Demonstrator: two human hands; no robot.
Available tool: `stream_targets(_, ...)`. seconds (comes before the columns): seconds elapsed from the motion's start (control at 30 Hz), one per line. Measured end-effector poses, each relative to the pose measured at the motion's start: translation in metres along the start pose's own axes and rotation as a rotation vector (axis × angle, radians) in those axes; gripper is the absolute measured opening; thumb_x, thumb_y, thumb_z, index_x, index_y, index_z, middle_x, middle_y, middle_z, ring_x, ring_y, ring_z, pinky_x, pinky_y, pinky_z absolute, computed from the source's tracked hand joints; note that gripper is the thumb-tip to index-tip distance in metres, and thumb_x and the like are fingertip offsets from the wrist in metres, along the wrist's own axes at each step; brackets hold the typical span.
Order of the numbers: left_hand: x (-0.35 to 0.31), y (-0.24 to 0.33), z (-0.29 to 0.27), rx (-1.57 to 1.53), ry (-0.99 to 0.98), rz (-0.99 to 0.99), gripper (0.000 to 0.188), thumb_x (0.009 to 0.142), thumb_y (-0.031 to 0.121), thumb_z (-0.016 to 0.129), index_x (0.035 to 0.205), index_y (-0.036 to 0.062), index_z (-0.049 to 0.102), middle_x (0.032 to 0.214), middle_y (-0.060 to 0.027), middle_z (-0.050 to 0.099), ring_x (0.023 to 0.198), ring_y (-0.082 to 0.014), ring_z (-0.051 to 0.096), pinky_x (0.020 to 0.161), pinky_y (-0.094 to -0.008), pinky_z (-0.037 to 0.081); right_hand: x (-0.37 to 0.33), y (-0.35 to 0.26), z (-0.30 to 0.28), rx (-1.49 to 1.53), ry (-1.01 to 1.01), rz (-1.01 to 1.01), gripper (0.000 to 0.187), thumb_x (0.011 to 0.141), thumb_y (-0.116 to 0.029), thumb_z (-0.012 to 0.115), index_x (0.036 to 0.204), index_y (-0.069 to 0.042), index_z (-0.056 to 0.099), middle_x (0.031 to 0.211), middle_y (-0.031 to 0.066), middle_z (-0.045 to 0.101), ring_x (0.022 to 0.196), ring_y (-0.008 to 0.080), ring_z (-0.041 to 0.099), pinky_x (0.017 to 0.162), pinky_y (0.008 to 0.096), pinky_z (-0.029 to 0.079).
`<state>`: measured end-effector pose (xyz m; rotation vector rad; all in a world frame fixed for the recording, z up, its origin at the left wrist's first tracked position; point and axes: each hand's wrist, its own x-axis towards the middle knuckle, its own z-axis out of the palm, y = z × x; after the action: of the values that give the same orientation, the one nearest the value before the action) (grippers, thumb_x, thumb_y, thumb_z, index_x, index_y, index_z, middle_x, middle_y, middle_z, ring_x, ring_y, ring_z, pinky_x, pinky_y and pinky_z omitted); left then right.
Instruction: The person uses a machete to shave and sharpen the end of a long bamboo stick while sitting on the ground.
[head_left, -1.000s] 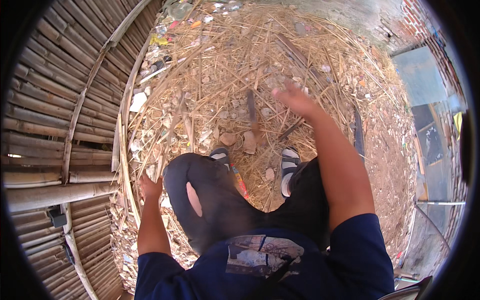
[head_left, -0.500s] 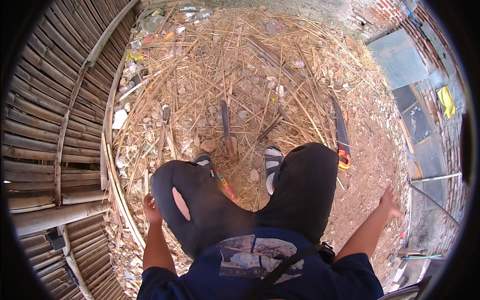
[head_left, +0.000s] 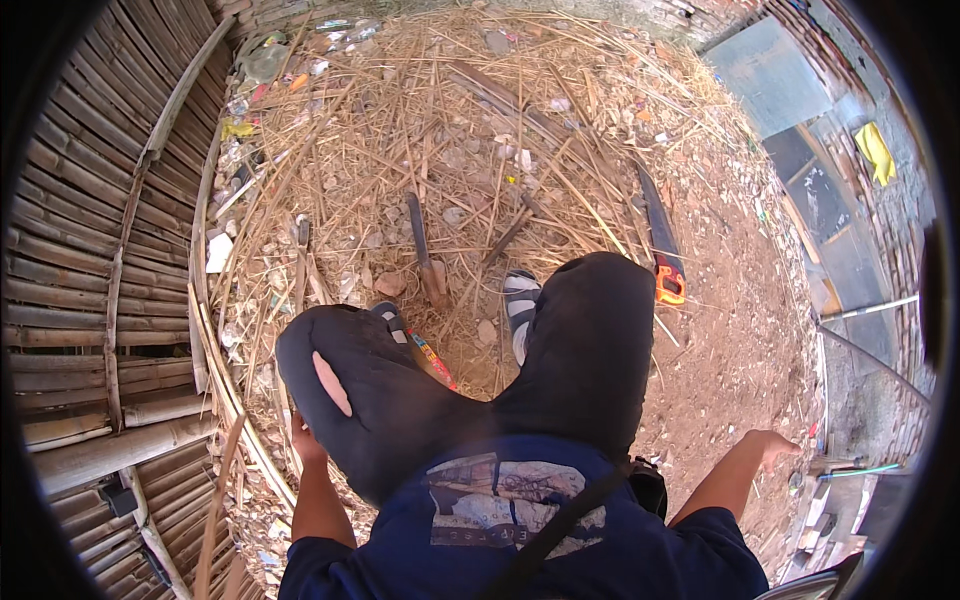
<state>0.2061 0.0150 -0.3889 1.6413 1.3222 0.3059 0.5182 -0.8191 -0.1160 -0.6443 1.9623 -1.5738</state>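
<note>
My left hand (head_left: 305, 440) hangs low beside my left knee, its fingers mostly hidden behind the leg. A brown wooden or bamboo strip (head_left: 216, 500) stands out to its left, apart from the visible part of the hand. Off to the right, my right hand (head_left: 770, 446) is held out over bare soil with fingers stretched and nothing in them. A handsaw (head_left: 661, 225) with an orange and black handle lies beyond my right knee. Ahead of my feet rests a dark-bladed tool (head_left: 417, 228) with a wooden handle, like a machete. A red printed strip (head_left: 434, 362) lies between my legs.
Dry straw and split bamboo pieces (head_left: 370, 150) litter the ground with stones and scraps. A bamboo slat wall (head_left: 90, 230) runs along the left. Grey sheets (head_left: 770, 80) and a yellow cloth (head_left: 875, 153) are at the right. A dark wooden plank (head_left: 500, 95) lies farther ahead.
The whole view has shifted, with the ground items now farther left and higher. My right hand has lowered. A brown strip has appeared at the lower left.
</note>
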Motion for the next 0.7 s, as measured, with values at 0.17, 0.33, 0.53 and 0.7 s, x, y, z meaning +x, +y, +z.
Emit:
stream_targets(0.17, 0.01, -0.07, -0.013, -0.275, -0.069, 0.083, 0.036, 0.096, 0.002, 0.057, 0.132, 0.0005, 0.054, 0.116, -0.0109, 0.064, 0.099, -0.0202, 0.066, 0.08, -0.0324, 0.058, 0.027, 0.036, -0.024, -0.119, -0.177, -0.165, 0.122, 0.072, -0.085, 0.061, 0.155, -0.001, 0.029, 0.15, 0.0325, 0.04, 0.138, 0.0511, 0.04, 0.112, 0.0591, 0.036)
stream_targets(0.33, -0.012, -0.025, -0.011, 0.173, 0.028, -0.052, 0.035, 0.095, 0.007, 0.061, 0.129, 0.0014, 0.056, 0.115, -0.0104, 0.067, 0.099, -0.0205, 0.067, 0.081, -0.0345, 0.058, 0.165, 0.086, -0.002, -0.344, -0.359, -0.412, 0.126, 0.069, -0.09, 0.059, 0.157, -0.005, 0.028, 0.158, 0.0274, 0.031, 0.147, 0.0496, 0.024, 0.116, 0.0666, 0.023)
stream_targets(0.53, -0.008, -0.041, -0.016, 0.355, 0.011, 0.018, 0.041, 0.091, 0.012, 0.067, 0.129, 0.0025, 0.057, 0.115, -0.012, 0.069, 0.101, -0.0229, 0.068, 0.082, -0.0357, 0.057, 0.212, 0.133, -0.009, -1.011, -0.465, -0.74, 0.13, 0.067, -0.093, 0.057, 0.158, -0.005, 0.026, 0.158, 0.028, 0.032, 0.146, 0.0493, 0.027, 0.117, 0.0654, 0.024)
stream_targets(0.7, 0.009, -0.047, -0.028, 0.182, 0.236, 0.02, 0.033, 0.093, 0.014, 0.066, 0.125, 0.0052, 0.062, 0.117, -0.0113, 0.066, 0.097, -0.0227, 0.07, 0.08, -0.0366, 0.058, 0.195, 0.159, -0.029, -1.229, -0.975, -0.75, 0.123, 0.074, -0.088, 0.058, 0.159, -0.006, 0.023, 0.16, 0.0283, 0.027, 0.146, 0.0458, 0.03, 0.117, 0.0601, 0.027)
